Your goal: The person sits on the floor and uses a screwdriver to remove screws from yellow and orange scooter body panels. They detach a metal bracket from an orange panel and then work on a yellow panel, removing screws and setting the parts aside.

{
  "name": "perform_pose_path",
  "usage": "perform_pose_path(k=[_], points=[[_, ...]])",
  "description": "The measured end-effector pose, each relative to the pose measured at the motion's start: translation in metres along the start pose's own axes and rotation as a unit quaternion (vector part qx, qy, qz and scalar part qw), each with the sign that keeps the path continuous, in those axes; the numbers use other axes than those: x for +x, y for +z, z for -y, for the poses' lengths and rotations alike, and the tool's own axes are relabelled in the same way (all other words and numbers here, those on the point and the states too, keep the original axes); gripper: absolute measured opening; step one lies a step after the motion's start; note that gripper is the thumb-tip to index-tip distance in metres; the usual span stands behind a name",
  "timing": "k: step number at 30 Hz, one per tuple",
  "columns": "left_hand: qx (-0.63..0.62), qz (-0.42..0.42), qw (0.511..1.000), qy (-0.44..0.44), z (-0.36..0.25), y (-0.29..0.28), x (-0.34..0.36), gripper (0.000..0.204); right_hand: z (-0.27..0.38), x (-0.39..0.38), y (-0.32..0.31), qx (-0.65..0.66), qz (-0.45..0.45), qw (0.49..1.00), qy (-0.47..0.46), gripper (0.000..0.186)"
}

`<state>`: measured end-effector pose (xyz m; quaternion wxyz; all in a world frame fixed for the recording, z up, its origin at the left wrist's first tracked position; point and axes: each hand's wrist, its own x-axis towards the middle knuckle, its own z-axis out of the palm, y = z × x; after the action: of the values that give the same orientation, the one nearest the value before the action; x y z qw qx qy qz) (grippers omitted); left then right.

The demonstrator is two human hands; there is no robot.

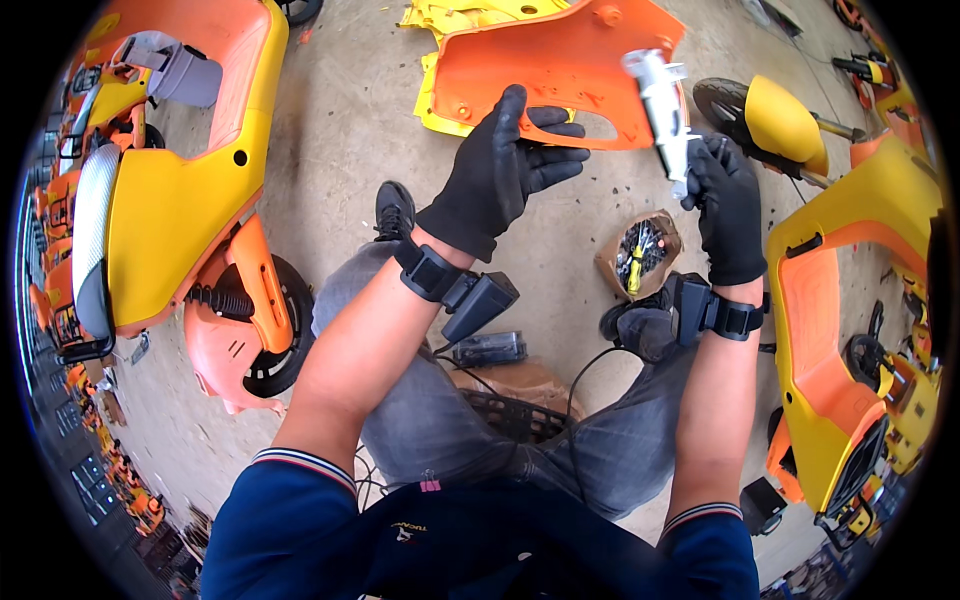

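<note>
In a black glove, my left hand (495,175) is at the near edge of an orange plastic panel (560,70). Its fingers are stretched out and spread across a rounded cutout there, and they grip nothing. My right hand (725,195), also gloved, has its fingers closed on the lower end of a long whitish plastic piece (660,110). That piece is blurred, so its exact kind cannot be made out. It stands slanted over the orange panel's right edge. Under the panel lie yellow panels (428,15).
A brown paper bag (607,255) of small dark parts with a yellow-handled screwdriver (636,265) stands between my feet. Yellow-orange scooter bodies (170,240) flank me left and right. Near my knees is a black plastic packet (490,348); cables hang around my legs.
</note>
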<state>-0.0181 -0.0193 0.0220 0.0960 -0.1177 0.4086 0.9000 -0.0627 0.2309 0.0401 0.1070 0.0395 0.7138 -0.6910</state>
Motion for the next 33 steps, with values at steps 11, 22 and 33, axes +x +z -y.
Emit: perform_pose_path(k=[11,22,33], points=[[-0.023,-0.024,0.999,-0.001,0.000,-0.007,0.005,0.061,-0.021,0.006,-0.014,0.112,0.012,0.993,-0.046,0.021],[-0.017,-0.068,0.997,0.020,-0.002,-0.007,0.004,0.058,-0.010,-0.004,-0.005,-0.222,0.012,0.945,-0.241,0.019],[0.017,-0.025,0.999,-0.020,-0.006,-0.004,0.002,0.071,-0.011,0.001,-0.003,0.034,-0.017,0.999,-0.026,0.015]])
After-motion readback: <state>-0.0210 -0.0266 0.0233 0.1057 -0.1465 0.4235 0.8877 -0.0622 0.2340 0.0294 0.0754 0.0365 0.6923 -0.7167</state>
